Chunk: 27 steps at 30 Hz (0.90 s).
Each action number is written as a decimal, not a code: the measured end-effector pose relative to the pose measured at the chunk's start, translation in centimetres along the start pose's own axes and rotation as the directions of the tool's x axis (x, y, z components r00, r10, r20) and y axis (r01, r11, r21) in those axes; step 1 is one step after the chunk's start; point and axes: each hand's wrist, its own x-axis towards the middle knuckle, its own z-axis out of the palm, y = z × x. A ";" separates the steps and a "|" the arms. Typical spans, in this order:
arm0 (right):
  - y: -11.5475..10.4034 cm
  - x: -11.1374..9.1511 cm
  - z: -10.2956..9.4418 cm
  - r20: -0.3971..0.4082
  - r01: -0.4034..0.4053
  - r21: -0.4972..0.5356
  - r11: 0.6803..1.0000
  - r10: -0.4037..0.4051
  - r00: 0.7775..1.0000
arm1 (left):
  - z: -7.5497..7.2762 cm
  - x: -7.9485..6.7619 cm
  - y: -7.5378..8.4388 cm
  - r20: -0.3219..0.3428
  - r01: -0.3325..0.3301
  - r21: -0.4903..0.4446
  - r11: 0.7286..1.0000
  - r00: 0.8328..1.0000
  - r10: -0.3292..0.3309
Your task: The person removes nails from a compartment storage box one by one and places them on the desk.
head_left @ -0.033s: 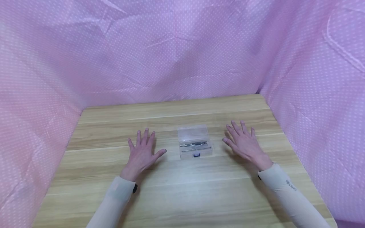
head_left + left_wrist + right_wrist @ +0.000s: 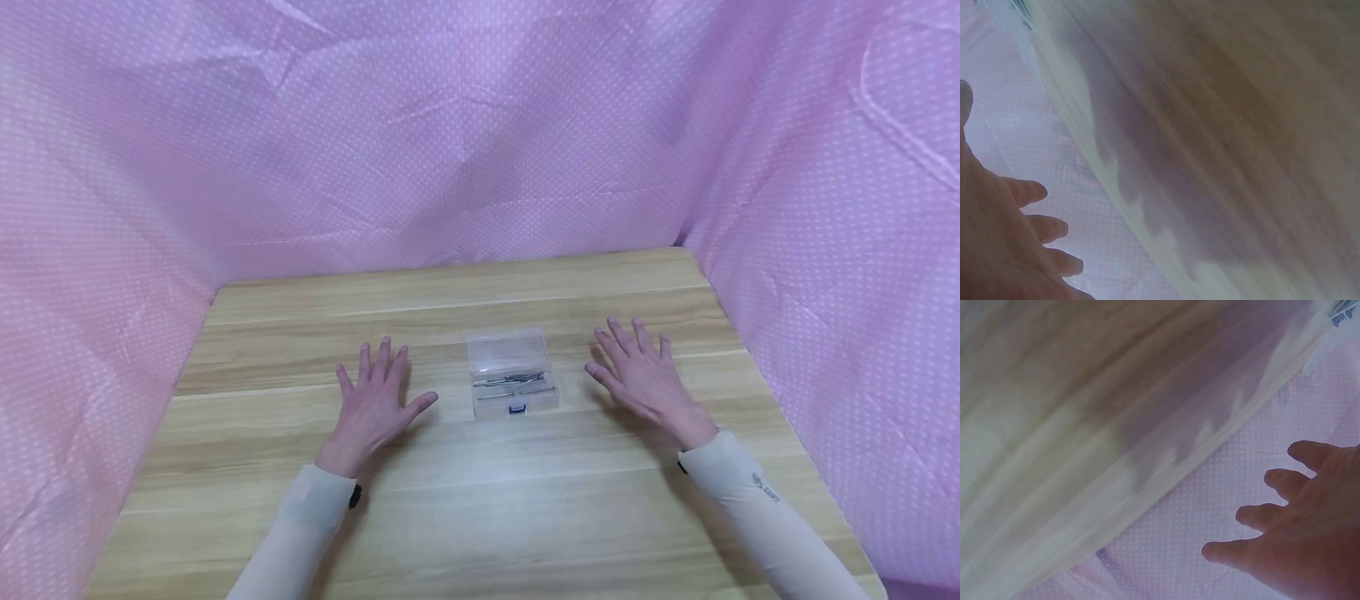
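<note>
A small clear plastic box sits mid-table with its transparent lid tipped back and a dark blue latch on its front. Slim, nail-like metal pieces lie inside, several bunched at the back and a few nearer the front. To the left of the box, my left hand hovers palm down with its fingers spread, holding nothing. On the other side, my right hand is held the same way, its thumb toward the box. Both wrist views show spread fingers above the table, with a corner of the box at the top edge.
The wood-grain table has rounded corners. Pink dotted cloth hangs behind it and along both sides. Both forearms wear pale sleeves, with a dark strap piece at the left wrist.
</note>
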 end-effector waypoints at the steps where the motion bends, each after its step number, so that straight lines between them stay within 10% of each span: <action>1: 0.0 0.0 0.0 0.000 -0.001 0.000 1.000 0.001 1.000 | 0.1 0.1 0.0 0.001 0.000 -0.005 1.000 1.000 0.000; 27: -1.5 0.4 0.3 0.020 0.046 0.064 0.997 -0.048 0.999 | 0.3 0.9 2.3 0.025 -0.030 -0.076 0.997 0.999 0.032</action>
